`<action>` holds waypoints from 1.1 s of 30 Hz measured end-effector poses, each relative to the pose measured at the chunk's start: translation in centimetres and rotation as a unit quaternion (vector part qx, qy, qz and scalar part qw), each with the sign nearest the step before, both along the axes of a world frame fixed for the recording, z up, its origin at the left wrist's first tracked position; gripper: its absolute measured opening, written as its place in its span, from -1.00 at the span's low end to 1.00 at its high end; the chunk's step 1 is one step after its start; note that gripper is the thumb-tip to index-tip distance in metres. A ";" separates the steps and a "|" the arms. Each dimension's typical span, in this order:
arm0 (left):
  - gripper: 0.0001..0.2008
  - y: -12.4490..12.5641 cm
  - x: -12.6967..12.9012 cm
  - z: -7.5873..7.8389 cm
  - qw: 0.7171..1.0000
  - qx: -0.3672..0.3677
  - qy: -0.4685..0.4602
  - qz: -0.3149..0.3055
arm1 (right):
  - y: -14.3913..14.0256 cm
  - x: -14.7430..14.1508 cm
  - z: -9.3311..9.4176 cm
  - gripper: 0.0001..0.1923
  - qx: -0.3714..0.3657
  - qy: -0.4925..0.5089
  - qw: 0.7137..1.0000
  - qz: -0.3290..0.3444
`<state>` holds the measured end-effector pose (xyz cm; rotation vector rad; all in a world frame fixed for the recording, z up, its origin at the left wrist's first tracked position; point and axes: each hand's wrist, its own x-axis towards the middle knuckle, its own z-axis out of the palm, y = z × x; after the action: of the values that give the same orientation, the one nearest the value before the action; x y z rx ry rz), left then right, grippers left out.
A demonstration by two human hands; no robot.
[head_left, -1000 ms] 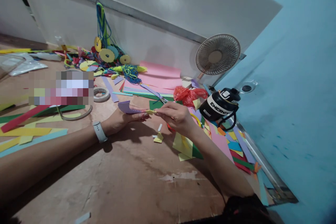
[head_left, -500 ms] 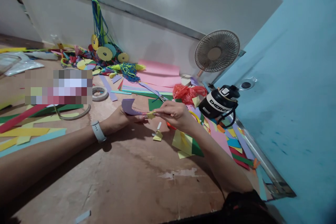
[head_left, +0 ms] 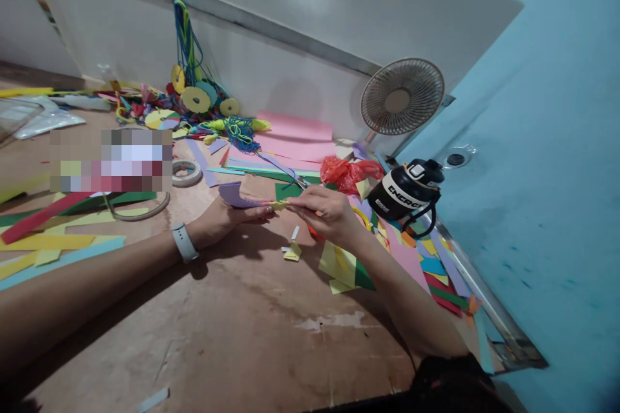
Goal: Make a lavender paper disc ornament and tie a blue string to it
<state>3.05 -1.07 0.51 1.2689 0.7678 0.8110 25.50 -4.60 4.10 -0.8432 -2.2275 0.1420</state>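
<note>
A curved strip of purple paper rises from my left hand, whose thumb and fingers are closed on it. At the strip's right end is a small yellow paper piece. My right hand pinches that yellow piece between thumb and fingertips, so the two hands nearly meet above the table. Below them lie small folded yellow scraps. Scissors show partly behind my right hand, their handles mostly hidden.
Coloured paper strips spread at the left, near a tape roll. A black bottle, a red plastic bag and a fan stand at the right. Pink sheets and tangled cords lie at the back.
The purple strip has tilted slightly leftward and now shows less of its face. Both hands keep their hold, and the view has shifted very slightly.
</note>
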 end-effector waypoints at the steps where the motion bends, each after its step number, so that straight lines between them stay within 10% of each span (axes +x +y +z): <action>1: -0.62 0.1 0.0 -0.1 1.000 -0.002 -0.004 0.000 | 0.0 0.0 0.0 -0.78 0.002 -0.004 1.000 -0.004; 33: -0.68 -0.2 -0.1 -0.1 0.999 -0.033 -0.012 0.001 | 0.2 0.4 0.3 -0.80 -0.020 0.016 0.999 0.037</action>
<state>3.00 -1.26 0.42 1.1983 0.7704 0.7956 25.88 -4.44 4.37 -0.7759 -2.2337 0.2338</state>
